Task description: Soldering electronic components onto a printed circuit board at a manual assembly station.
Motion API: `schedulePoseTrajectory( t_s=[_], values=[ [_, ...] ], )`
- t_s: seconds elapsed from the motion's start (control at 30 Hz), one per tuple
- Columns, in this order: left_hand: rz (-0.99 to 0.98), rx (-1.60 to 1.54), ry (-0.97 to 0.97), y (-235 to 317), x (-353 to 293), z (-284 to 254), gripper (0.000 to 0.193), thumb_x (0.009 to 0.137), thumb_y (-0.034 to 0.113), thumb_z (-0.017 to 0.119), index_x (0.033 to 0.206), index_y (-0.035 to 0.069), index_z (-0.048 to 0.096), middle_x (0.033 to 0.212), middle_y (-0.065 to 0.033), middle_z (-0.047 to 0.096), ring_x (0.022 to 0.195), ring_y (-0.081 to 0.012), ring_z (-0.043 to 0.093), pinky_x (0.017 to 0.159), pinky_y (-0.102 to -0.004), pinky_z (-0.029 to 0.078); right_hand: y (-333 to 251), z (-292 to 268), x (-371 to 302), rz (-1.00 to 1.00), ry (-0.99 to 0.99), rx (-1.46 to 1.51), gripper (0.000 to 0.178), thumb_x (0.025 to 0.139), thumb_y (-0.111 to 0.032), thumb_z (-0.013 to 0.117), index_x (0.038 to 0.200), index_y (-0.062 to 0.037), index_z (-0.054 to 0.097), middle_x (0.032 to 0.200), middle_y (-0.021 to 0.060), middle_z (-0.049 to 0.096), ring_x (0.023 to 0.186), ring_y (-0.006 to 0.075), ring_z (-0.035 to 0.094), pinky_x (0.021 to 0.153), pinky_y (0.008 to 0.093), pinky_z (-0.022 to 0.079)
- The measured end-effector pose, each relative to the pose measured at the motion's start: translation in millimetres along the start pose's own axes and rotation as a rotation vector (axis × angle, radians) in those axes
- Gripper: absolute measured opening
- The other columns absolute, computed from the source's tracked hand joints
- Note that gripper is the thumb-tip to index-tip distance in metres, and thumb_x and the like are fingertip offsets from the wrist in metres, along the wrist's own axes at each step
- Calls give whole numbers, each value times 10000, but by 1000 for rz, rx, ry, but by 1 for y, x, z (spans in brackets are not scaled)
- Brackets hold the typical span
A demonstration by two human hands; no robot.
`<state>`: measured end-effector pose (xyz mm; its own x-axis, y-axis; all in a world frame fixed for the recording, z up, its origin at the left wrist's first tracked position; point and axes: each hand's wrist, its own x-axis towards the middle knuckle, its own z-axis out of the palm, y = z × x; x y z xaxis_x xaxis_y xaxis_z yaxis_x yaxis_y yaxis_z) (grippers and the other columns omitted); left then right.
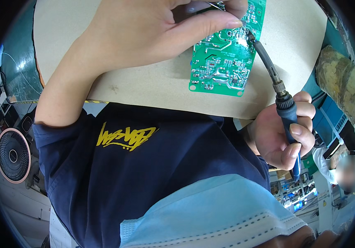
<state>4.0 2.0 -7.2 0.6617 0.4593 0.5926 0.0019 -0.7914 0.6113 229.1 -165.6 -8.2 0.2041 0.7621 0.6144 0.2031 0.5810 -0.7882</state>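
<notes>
The right hand (283, 136) wraps curled fingers around a soldering iron (286, 105), its tip at the green circuit board (223, 68) on the brown mat (152, 84), while the left hand (157, 31) arches above, its pinch unclear.

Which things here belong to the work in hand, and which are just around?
Seemingly in use:
green board
soldering iron, in the right hand
left hand, over the board
brown sheet, under the board

Seemingly just around:
fan, far left
mottled brown bundle, far right
</notes>
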Motion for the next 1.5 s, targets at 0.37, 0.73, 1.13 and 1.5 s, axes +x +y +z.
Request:
schedulePoseTrajectory(
  t_s=[0.37,0.73,1.13,1.5],
  values=[
    [-85,-90,-1,7,6,-4,94,768,57,750,824,96,686,649,13,570,586,-159,498,724,-306,409,0,-1,1,-6,-1,2,295,904,-309,480,920,-38,595,611,32,428,642,210,437,643,419,292],
    [-54,-76,17,7,7,-3,103,764,58,756,827,96,685,641,13,560,577,-160,488,714,-304,404,0,2,2,-87,-56,-29,348,886,-306,455,986,-30,641,576,30,397,643,200,429,671,391,264],
    [-53,-89,19,7,6,-4,90,770,47,742,827,87,684,623,13,537,557,-151,463,717,-303,396,-1,8,-2,-182,0,-182,308,896,-317,453,885,-53,611,603,27,401,602,210,447,610,409,331],
    [-10,-136,126,3,4,3,96,771,46,734,840,79,677,662,2,577,567,-156,478,717,-302,397,0,6,-5,-165,42,-174,327,931,-327,433,888,-54,608,623,38,448,614,216,486,635,433,365]
  ],
)
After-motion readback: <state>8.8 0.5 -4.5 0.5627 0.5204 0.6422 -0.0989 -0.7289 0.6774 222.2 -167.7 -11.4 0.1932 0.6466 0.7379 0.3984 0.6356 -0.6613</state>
